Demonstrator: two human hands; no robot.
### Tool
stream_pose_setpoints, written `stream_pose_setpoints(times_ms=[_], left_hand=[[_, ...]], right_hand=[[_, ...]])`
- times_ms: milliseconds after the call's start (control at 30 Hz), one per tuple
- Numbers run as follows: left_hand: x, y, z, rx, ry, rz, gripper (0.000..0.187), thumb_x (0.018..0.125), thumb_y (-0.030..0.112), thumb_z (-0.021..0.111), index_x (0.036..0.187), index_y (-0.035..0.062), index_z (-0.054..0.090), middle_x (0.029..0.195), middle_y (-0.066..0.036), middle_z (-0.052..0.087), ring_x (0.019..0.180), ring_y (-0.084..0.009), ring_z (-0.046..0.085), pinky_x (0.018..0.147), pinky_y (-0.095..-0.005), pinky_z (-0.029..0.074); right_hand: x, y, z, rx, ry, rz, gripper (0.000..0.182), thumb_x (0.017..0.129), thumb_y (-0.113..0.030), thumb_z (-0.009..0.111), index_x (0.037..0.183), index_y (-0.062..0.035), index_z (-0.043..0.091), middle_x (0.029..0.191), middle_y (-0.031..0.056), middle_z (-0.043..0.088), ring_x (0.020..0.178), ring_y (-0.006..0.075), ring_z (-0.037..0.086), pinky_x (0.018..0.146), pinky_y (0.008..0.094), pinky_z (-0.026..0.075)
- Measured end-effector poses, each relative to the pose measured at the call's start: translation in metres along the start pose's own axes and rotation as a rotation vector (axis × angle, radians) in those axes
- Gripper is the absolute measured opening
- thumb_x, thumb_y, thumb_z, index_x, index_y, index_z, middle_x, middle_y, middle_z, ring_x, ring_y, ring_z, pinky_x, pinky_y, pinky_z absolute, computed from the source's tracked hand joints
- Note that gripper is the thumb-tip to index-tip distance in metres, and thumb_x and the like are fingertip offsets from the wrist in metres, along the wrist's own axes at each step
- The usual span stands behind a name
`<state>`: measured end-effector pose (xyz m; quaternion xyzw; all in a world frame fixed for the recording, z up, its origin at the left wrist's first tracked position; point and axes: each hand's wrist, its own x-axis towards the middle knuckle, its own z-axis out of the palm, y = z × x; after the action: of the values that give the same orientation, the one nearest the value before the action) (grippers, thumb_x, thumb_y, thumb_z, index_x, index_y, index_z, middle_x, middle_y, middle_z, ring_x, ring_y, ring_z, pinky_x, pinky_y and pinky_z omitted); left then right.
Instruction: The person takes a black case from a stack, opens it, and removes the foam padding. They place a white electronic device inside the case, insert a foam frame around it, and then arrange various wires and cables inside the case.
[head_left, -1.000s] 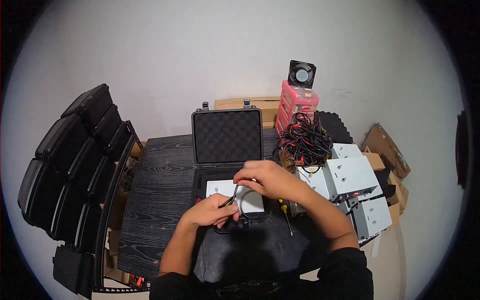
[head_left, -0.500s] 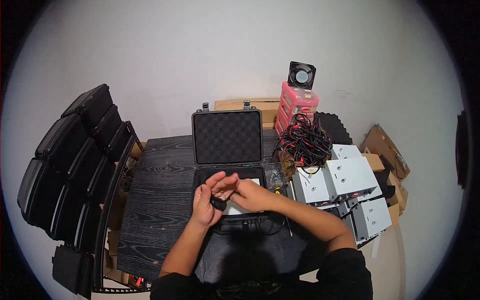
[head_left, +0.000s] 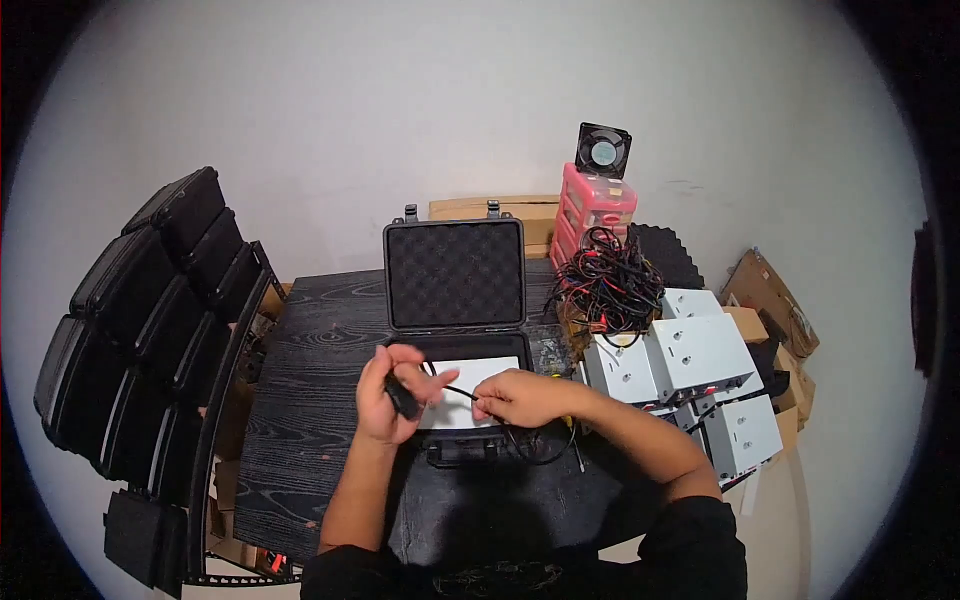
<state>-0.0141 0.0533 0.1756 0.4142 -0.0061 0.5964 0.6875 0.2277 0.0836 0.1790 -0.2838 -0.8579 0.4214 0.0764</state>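
My left hand [head_left: 376,408] cradles a black, elongated cable end [head_left: 402,398] against the palm, some fingers lifted; whether it is a plug cannot be made out. A black cable [head_left: 458,390] runs from it to my right hand [head_left: 522,398], which pinches the cable between thumb and fingers. More cable loops down below the right hand. Beneath both hands a white box [head_left: 450,414] sits inside an open black hard case [head_left: 388,280]. The case's raised lid is lined with egg-crate foam [head_left: 455,272]. My hands cover part of the box.
A tangle of black and red cables [head_left: 610,285] lies by a pink drawer unit [head_left: 570,220] with a fan [head_left: 603,152] on top. Several white boxes [head_left: 700,355] are stacked at right. Black cases [head_left: 125,270] fill a rack at left. The table [head_left: 310,400] has dark wood grain.
My hands have drawn apart, the left one moving left with the black cable end. A stretch of cable now shows between them, and more of the white box is visible.
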Motion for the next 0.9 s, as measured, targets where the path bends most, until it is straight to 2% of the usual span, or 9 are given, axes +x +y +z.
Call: stream_pose_setpoints(times_ms=[33,67,267,367,400,500,533,767,900], left_hand=[[-0.001,0.004,-0.004,-0.193,-0.154,-0.019,0.056,0.115,0.042,0.024,0.109,0.0017,0.062,0.070,-0.013,0.069,0.071,-0.0273,0.073,0.102,-0.0566,0.053],[-0.007,0.003,-0.005,-0.141,-0.031,-0.017,0.057,0.114,0.040,0.021,0.101,0.0034,0.062,0.053,-0.008,0.051,0.047,-0.0250,0.055,0.097,-0.0574,0.057],[-0.007,0.010,-0.014,-0.152,-0.064,0.019,0.059,0.114,0.041,0.021,0.102,0.0018,0.064,0.066,-0.013,0.064,0.074,-0.0315,0.072,0.103,-0.0586,0.052],[-0.009,0.003,-0.015,-0.001,0.044,0.078,0.063,0.114,0.044,0.021,0.106,0.0003,0.065,0.081,-0.017,0.072,0.096,-0.0353,0.075,0.108,-0.0568,0.050],[-0.004,0.001,-0.011,0.009,-0.082,0.139,0.060,0.114,0.045,0.025,0.122,-0.0013,0.062,0.102,-0.023,0.075,0.113,-0.0371,0.071,0.106,-0.0502,0.052],[-0.007,-0.011,0.014,0.197,0.134,0.157,0.056,0.113,0.043,0.031,0.133,-0.0031,0.055,0.114,-0.024,0.073,0.123,-0.0364,0.065,0.110,-0.0474,0.049],[-0.007,-0.013,0.010,0.383,0.095,0.149,0.057,0.113,0.043,0.034,0.140,-0.0048,0.049,0.119,-0.022,0.073,0.131,-0.0360,0.061,0.114,-0.0531,0.043],[0.000,-0.010,0.023,1.500,-0.131,0.314,0.026,0.106,0.014,0.051,0.114,-0.0065,0.064,0.109,-0.015,0.077,0.107,-0.0301,0.073,0.124,-0.0549,0.027],[0.002,-0.006,0.023,1.637,0.028,0.073,0.021,0.103,0.008,0.052,0.101,-0.0021,0.071,0.091,-0.015,0.077,0.088,-0.0307,0.076,0.113,-0.0467,0.044]], right_hand=[[-0.002,-0.003,-0.004,-0.062,0.008,0.020,0.029,0.110,-0.021,0.046,0.103,-0.0023,0.068,0.080,0.0030,0.068,0.078,0.0129,0.065,0.077,0.0312,0.053],[-0.003,0.000,-0.004,0.002,0.017,-0.011,0.029,0.110,-0.022,0.046,0.106,-0.0030,0.067,0.082,0.0030,0.068,0.080,0.0126,0.065,0.077,0.0307,0.053],[0.001,0.034,0.003,0.829,-0.125,0.045,0.030,0.113,-0.032,0.045,0.125,-0.0076,0.059,0.097,0.0034,0.067,0.091,0.0120,0.063,0.086,0.0291,0.053],[-0.004,0.032,0.011,1.161,-0.344,0.023,0.032,0.112,-0.032,0.046,0.126,-0.0058,0.057,0.098,0.0049,0.066,0.092,0.0139,0.065,0.088,0.0322,0.055],[-0.003,0.029,0.016,1.163,-0.412,0.005,0.033,0.112,-0.033,0.048,0.126,-0.0045,0.056,0.097,0.0055,0.066,0.093,0.0155,0.067,0.087,0.0348,0.057],[-0.006,0.016,0.022,1.141,-0.519,0.056,0.033,0.111,-0.033,0.049,0.126,-0.0037,0.056,0.095,0.0057,0.067,0.092,0.0156,0.067,0.086,0.0347,0.057],[-0.005,0.012,0.022,1.128,-0.513,0.072,0.032,0.111,-0.031,0.048,0.127,-0.0040,0.057,0.092,0.0052,0.067,0.087,0.0139,0.067,0.082,0.0327,0.058],[-0.004,0.000,0.009,0.555,-0.183,0.191,0.032,0.112,-0.032,0.047,0.125,-0.0053,0.059,0.076,-0.0006,0.060,0.058,0.0064,0.054,0.062,0.0249,0.052],[-0.016,-0.011,0.002,-0.089,0.190,-0.196,0.025,0.106,-0.030,0.059,0.102,-0.0070,0.069,0.076,0.0034,0.066,0.061,0.0172,0.062,0.061,0.0344,0.052]])
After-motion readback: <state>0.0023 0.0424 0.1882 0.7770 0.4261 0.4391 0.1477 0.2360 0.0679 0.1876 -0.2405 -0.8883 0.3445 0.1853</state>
